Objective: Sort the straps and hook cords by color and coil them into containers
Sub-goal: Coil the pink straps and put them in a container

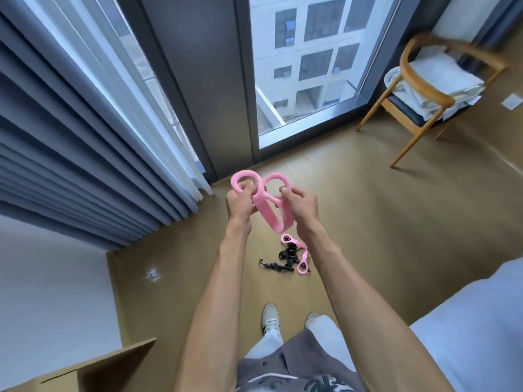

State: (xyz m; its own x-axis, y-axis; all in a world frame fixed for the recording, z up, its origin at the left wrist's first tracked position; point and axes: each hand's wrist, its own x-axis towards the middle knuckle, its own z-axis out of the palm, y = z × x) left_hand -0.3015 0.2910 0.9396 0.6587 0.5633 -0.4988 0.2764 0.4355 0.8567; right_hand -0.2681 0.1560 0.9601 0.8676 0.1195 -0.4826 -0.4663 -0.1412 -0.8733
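Two hands (239,203) (301,203) hold one pink strap (271,219); one more (300,254) lies below.

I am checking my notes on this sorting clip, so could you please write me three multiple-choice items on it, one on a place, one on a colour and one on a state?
1. Where do the black cords lie?
A. on the floor ahead of the shoes
B. on the chair
C. in the cardboard box

2. What colour is the strap in the hands?
A. black
B. pink
C. blue

3. How is that strap held?
A. it hangs from one hand
B. it lies across open palms
C. both hands grip it

Answers:
1 A: they lie tangled with a second pink strap on the floor.
2 B: its loops and band are pink.
3 C: the left hand and right hand each curl fingers round a looped end.
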